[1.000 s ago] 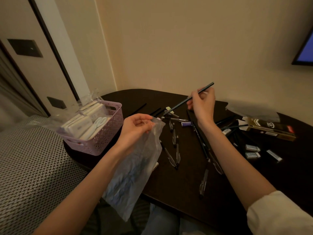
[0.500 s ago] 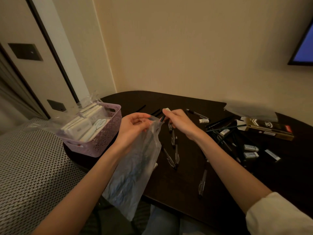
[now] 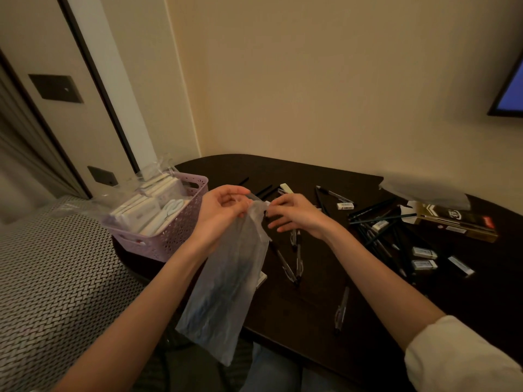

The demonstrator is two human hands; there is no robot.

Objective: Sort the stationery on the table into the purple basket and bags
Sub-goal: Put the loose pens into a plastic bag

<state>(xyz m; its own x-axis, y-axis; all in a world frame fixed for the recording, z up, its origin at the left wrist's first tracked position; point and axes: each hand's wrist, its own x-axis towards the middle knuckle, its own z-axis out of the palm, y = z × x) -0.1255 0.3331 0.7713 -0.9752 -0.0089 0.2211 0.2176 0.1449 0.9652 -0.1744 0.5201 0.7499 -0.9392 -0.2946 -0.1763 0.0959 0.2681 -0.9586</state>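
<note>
My left hand [image 3: 223, 210] grips the top edge of a clear plastic bag [image 3: 226, 292] that hangs over the table's near edge, with dark pencils dimly visible inside. My right hand [image 3: 297, 215] is at the bag's mouth, thumb and forefinger pinching its rim while the other fingers stay loose. The purple basket [image 3: 175, 236] stands at the table's left end, holding white packs and scissors. Loose pens [image 3: 294, 258] lie just right of the bag, and a pile of pencils [image 3: 376, 224] lies further right.
White erasers [image 3: 423, 252] and a dark-and-gold box [image 3: 458, 222] lie at the right of the dark table [image 3: 311, 329]. Another clear bag [image 3: 424, 190] rests by the wall. One pen [image 3: 341, 309] lies near the front edge. A patterned surface [image 3: 42, 278] adjoins on the left.
My right hand brought a pencil from above the table down into the bag's mouth. The pencil is no longer in that hand, which now stays at the rim. My left hand kept the bag.
</note>
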